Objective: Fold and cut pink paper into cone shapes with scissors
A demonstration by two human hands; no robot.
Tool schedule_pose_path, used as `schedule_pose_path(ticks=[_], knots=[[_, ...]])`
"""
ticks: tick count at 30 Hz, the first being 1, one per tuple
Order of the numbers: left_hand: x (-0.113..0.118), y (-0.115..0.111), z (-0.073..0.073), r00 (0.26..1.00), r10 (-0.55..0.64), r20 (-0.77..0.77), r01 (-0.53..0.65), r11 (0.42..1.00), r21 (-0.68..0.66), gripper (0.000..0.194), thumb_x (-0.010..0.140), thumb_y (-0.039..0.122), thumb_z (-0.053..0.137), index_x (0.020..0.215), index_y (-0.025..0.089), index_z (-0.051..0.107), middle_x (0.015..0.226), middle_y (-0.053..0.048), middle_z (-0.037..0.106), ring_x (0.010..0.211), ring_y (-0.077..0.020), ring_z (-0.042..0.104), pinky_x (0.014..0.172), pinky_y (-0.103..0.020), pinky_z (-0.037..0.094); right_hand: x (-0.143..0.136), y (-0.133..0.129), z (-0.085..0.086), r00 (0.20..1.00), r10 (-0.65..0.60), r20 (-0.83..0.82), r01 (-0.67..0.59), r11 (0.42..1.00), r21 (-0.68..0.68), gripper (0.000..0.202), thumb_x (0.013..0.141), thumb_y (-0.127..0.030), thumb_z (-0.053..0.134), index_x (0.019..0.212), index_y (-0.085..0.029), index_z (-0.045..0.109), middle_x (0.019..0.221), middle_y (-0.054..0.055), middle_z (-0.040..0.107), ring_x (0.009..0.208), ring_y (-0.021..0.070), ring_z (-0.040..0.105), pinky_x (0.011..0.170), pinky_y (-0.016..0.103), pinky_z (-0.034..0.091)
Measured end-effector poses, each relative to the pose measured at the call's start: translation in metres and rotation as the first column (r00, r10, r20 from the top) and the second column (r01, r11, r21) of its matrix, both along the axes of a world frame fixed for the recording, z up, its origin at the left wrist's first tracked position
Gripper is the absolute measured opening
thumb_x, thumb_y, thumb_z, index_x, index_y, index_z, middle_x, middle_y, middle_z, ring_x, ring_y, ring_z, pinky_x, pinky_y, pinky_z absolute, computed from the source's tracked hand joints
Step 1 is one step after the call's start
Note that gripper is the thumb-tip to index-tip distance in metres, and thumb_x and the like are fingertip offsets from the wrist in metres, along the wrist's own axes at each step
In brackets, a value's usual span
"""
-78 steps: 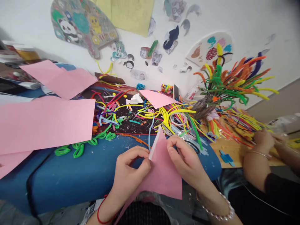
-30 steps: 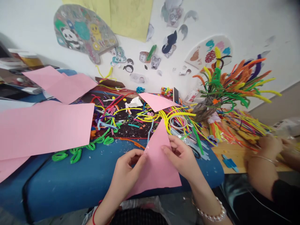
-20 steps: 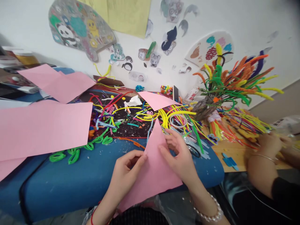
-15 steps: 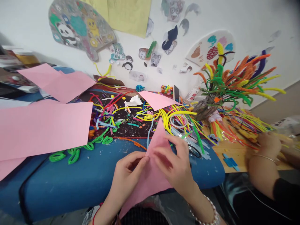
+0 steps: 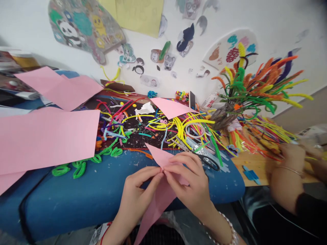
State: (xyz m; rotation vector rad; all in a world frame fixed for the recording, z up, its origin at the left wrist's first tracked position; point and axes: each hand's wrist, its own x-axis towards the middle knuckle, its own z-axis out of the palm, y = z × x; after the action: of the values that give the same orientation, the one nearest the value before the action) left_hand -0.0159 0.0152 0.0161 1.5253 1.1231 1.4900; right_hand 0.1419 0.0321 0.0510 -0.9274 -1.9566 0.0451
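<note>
A sheet of pink paper (image 5: pixel 160 190) is held up in front of me, gathered at its middle between both hands. My left hand (image 5: pixel 139 190) pinches it from the left with thumb and forefinger. From the right, my right hand (image 5: pixel 190 180) pinches the same spot, its fingertips meeting the left ones. One pointed corner sticks up above the fingers; the lower part hangs down toward my lap. Just beyond my right hand lie scissors (image 5: pixel 208 161) with black handles, partly hidden by that hand.
Large pink sheets (image 5: pixel 48 139) lie at left. Pipe cleaners (image 5: pixel 178 127), a tape roll (image 5: pixel 195 130) and a smaller pink piece (image 5: pixel 173 108) cover the dark board. A vase of pipe-cleaner stems (image 5: pixel 222 115) stands right. Another person's hand (image 5: pixel 293 156) works at far right.
The paper's upper corner has swung left and down, uncovering the scissors. My right fingers have closed in on the left fingertips, gathering the sheet at its middle.
</note>
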Motion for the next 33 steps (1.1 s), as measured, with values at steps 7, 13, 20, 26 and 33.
schedule_pose_path(ticks=[7,13,20,26,33], knots=[[-0.006,0.003,-0.003,0.980,-0.094,0.178,0.132,0.967,-0.217,0.027,0.088,0.034,0.060,0.072,0.018,0.075,0.066,0.000,0.070,0.063,-0.0116,0.062,0.062,-0.017,0.051,0.002,0.001,0.001,0.986,0.164,0.033,-0.164,0.986,-0.008,0.020,0.084,-0.004,0.066,0.094,-0.021,0.070,0.089,0.002,0.075,0.088,0.0180,0.064,0.082,0.035,0.056],[-0.003,0.007,-0.009,0.981,-0.064,0.184,0.124,0.935,-0.333,0.033,0.088,0.039,0.058,0.067,0.016,0.071,0.064,0.000,0.067,0.065,-0.0133,0.058,0.064,-0.020,0.049,0.002,0.001,-0.001,0.987,0.150,0.063,-0.147,0.988,-0.050,0.017,0.085,-0.005,0.064,0.090,-0.021,0.067,0.089,0.002,0.074,0.085,0.0167,0.065,0.084,0.035,0.054],[0.001,0.004,-0.002,0.995,-0.004,0.096,0.033,0.954,-0.297,0.030,0.085,0.037,0.059,0.067,0.015,0.070,0.064,-0.001,0.066,0.065,-0.0152,0.059,0.062,-0.022,0.049,-0.006,-0.002,-0.004,0.952,-0.019,0.306,-0.027,0.989,0.145,0.016,0.086,-0.002,0.053,0.087,-0.017,0.060,0.080,0.006,0.068,0.079,0.0198,0.060,0.079,0.035,0.053],[0.003,0.004,-0.002,0.991,0.008,0.131,0.036,0.943,-0.332,0.030,0.084,0.037,0.060,0.066,0.016,0.071,0.064,-0.001,0.066,0.065,-0.0153,0.059,0.061,-0.022,0.049,-0.012,-0.001,-0.010,0.936,-0.078,0.342,0.040,0.992,0.116,0.015,0.089,-0.006,0.047,0.082,-0.016,0.056,0.079,0.008,0.063,0.078,0.0210,0.053,0.072,0.035,0.047],[0.000,0.005,-0.009,0.957,0.145,0.251,-0.043,0.927,-0.372,0.034,0.087,0.038,0.062,0.061,0.016,0.063,0.060,0.003,0.058,0.061,-0.0106,0.052,0.059,-0.018,0.046,-0.008,-0.009,-0.015,0.973,-0.002,0.231,0.006,1.000,-0.015,0.016,0.088,-0.005,0.040,0.083,-0.018,0.048,0.085,0.007,0.054,0.083,0.0202,0.050,0.077,0.035,0.043]])
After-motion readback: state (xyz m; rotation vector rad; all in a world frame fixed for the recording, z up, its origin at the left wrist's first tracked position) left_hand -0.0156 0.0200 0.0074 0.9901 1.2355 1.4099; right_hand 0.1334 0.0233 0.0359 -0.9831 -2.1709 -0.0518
